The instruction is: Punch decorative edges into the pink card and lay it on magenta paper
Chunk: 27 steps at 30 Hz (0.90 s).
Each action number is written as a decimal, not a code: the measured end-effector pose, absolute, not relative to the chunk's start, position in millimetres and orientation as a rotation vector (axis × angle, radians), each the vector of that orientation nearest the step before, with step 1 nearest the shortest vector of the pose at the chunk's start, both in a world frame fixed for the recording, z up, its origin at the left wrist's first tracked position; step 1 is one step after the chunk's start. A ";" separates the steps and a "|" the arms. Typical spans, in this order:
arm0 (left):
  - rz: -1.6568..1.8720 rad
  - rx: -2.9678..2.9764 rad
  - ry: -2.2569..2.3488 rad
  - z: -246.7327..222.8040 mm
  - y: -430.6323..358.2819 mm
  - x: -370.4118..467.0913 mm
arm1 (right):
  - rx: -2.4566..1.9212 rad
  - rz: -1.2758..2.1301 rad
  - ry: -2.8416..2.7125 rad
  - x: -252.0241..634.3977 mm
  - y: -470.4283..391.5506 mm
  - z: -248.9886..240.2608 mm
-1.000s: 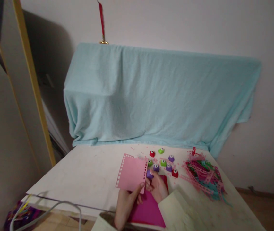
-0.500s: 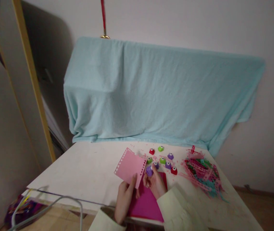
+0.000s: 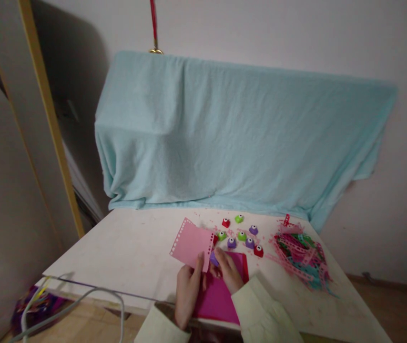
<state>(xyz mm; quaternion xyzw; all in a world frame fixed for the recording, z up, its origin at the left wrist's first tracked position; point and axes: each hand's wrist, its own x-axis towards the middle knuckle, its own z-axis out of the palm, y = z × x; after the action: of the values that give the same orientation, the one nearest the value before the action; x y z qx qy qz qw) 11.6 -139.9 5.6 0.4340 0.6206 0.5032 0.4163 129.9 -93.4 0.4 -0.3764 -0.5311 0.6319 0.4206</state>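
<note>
Left of the fingers [image 3: 199, 265], white tabletop [image 3: 125, 252] is spread to its near edge; rightward, room is bounded by paper strips [image 3: 303, 257]. Ahead, blue cloth [image 3: 232, 138] is draped. Hole-edged pink paper [image 3: 192, 244], pointed forward-left, is pinched by the left hand [image 3: 187, 288]; beside its right edge, a purple craft punch [image 3: 214, 259], long axis unclear, is gripped by the right hand [image 3: 229, 271].

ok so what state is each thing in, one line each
pink paper: in the left hand, holes along two edges
purple punch: in the right hand, by the paper's edge
other punches: loose on the table
magenta sheet: flat, partly hidden
paper strips: heaped
blue cloth: draped
</note>
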 end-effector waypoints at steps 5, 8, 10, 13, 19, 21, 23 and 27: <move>1.253 1.087 1.550 8.4 -141.6 11.4 | -0.988 1.532 -1.268 127.6 -93.8 -1.5; 1.240 1.083 1.567 11.1 -142.1 11.0 | -0.974 1.537 -1.261 126.7 -93.5 -3.2; 1.231 1.069 1.581 12.2 -142.4 11.0 | -0.980 1.530 -1.257 126.7 -93.5 -2.3; 1.244 1.060 1.597 12.1 -142.5 11.5 | -1.000 1.508 -1.281 127.0 -94.1 1.5; 1.270 1.078 1.576 11.3 -142.2 12.3 | -0.990 1.525 -1.279 126.7 -95.1 5.7; 1.269 1.083 1.574 11.7 -142.2 12.2 | -0.988 1.533 -1.268 126.6 -95.0 5.5; 1.263 1.090 1.584 12.0 -142.3 12.0 | -0.990 1.539 -1.270 126.7 -94.8 5.7; 1.260 1.095 1.584 12.5 -142.8 11.3 | -0.990 1.537 -1.274 126.7 -95.3 8.4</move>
<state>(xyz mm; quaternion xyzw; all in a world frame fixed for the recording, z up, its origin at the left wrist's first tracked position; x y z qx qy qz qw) 11.3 -142.8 12.5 0.4344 0.6284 0.5000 0.4080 126.7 -95.3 8.4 -0.3987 -0.5132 0.6190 0.4410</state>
